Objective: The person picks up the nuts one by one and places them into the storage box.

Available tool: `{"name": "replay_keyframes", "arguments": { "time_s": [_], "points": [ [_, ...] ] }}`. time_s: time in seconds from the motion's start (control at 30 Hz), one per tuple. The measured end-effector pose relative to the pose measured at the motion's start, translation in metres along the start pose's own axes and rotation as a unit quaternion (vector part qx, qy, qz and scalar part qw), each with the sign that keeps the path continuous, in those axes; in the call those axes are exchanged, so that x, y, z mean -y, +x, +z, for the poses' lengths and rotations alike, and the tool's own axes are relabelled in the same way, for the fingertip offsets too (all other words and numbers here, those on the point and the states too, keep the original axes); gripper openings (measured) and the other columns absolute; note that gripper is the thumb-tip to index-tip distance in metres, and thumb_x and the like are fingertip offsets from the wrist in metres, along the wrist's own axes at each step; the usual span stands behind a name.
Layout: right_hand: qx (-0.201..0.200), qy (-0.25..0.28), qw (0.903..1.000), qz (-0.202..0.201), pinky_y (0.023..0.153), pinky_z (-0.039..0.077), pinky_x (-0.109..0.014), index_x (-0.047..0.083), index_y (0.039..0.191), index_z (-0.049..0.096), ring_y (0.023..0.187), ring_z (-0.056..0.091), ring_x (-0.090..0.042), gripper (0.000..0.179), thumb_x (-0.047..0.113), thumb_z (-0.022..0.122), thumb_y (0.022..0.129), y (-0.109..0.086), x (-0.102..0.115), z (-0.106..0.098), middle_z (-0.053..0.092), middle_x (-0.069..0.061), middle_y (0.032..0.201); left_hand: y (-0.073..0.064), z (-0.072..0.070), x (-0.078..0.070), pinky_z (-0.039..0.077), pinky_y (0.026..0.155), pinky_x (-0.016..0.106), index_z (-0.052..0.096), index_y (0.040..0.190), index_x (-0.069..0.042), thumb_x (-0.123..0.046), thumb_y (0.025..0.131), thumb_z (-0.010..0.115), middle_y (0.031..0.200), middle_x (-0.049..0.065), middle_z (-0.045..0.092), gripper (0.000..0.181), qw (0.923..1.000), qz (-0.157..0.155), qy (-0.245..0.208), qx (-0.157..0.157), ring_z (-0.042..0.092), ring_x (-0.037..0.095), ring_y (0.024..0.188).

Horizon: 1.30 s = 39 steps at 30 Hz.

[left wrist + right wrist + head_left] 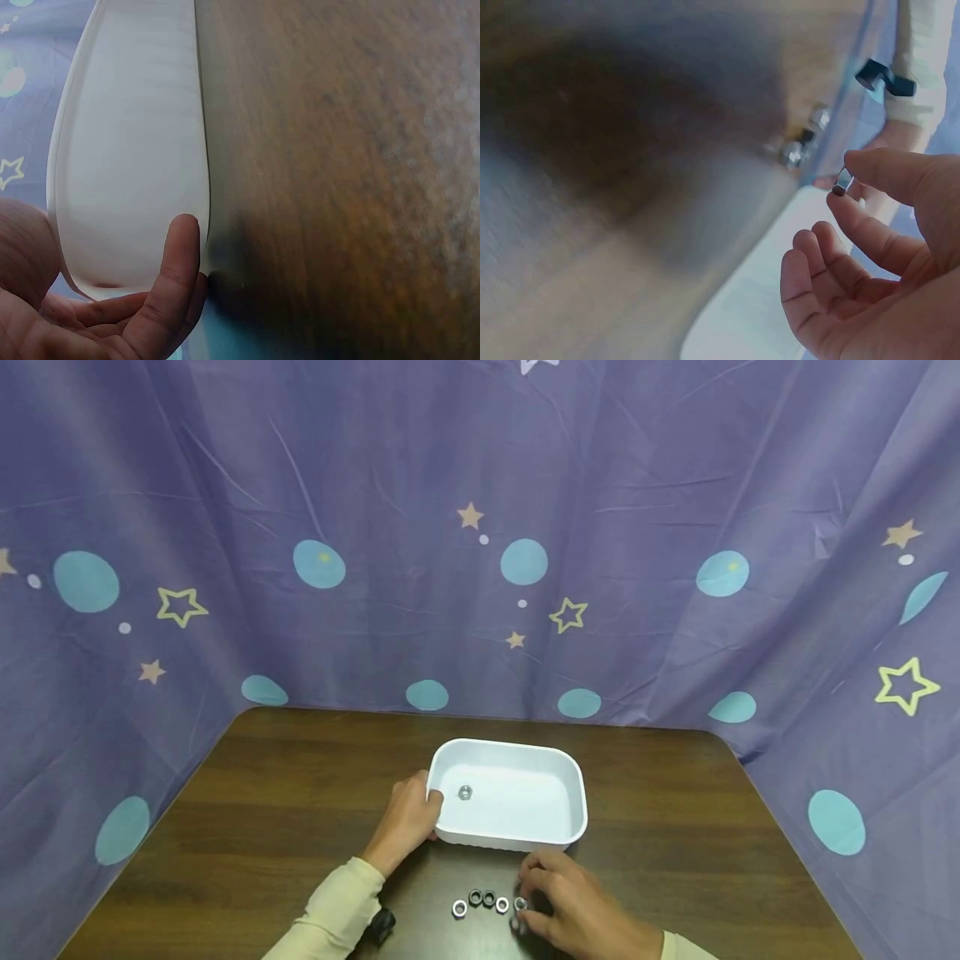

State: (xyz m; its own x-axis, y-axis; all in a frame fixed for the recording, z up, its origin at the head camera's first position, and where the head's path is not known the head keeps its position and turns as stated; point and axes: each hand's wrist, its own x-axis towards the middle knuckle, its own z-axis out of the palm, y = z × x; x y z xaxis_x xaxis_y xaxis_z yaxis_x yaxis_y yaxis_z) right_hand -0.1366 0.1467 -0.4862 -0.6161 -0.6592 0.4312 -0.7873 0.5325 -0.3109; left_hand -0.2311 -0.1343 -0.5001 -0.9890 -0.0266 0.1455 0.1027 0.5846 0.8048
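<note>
A white rectangular tray (510, 842) with rounded corners stands on the table, one metal hex nut (465, 792) lying inside near its left end. My left hand (411, 814) grips that left end, thumb at the rim and fingers against the outer wall (135, 165). In front of the tray, my right hand (570, 902) is low over the table. Between its thumb and index fingertip it pinches a small metal nut (842, 182), while the other fingers curl loosely. Just left of this hand lies a short row of nuts, some silver (460, 908) and some dark (476, 897).
The brown wooden table (315, 793) reaches back to a purple curtain (420, 610) printed with stars and blue dots, which also hangs along both sides. A black device (381, 925) sits at the left wrist.
</note>
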Motion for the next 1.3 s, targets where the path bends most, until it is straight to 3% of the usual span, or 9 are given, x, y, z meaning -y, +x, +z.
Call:
{"name": "replay_keyframes", "arguments": {
  "time_s": [0.23, 0.63, 1.3],
  "points": [
    [-0.042, -0.025, 0.9988, 0.007, 0.083, 0.056, -0.025, 0.021, 0.087, 0.071, 0.099, 0.065, -0.007, 0.027, 0.016, 0.096, 0.079, 0.013, -0.002, -0.013, 0.066, 0.009, 0.110, 0.001, 0.000, -0.002, 0.051, 0.038, 0.031, 0.065, 0.100, 0.008, 0.002, 0.095, 0.053, 0.069, 0.010, 0.061, 0.014, 1.0000, -0.008, 0.003, 0.002, 0.056, 0.012, 0.038],
    [-0.015, -0.016, 0.9965, 0.081, 0.080, 0.060, -0.034, 0.020, 0.089, 0.074, 0.098, 0.067, -0.008, 0.018, 0.018, 0.091, 0.086, 0.030, -0.009, -0.028, 0.067, 0.010, 0.111, 0.000, -0.001, -0.002, 0.051, 0.038, 0.031, 0.065, 0.102, 0.010, 0.003, 0.094, 0.053, 0.071, 0.010, 0.062, 0.016, 1.0000, -0.004, -0.003, 0.000, 0.057, 0.012, 0.039],
    [-0.009, -0.015, 0.9963, 0.084, 0.085, 0.061, -0.037, 0.016, 0.088, 0.075, 0.100, 0.069, -0.012, 0.016, 0.015, 0.091, 0.086, 0.054, -0.026, -0.030, 0.070, 0.003, 0.108, -0.001, 0.000, -0.002, 0.051, 0.038, 0.032, 0.065, 0.102, 0.011, 0.003, 0.094, 0.053, 0.071, 0.011, 0.062, 0.016, 1.0000, -0.008, -0.005, -0.002, 0.056, 0.012, 0.039]
  ]
}}
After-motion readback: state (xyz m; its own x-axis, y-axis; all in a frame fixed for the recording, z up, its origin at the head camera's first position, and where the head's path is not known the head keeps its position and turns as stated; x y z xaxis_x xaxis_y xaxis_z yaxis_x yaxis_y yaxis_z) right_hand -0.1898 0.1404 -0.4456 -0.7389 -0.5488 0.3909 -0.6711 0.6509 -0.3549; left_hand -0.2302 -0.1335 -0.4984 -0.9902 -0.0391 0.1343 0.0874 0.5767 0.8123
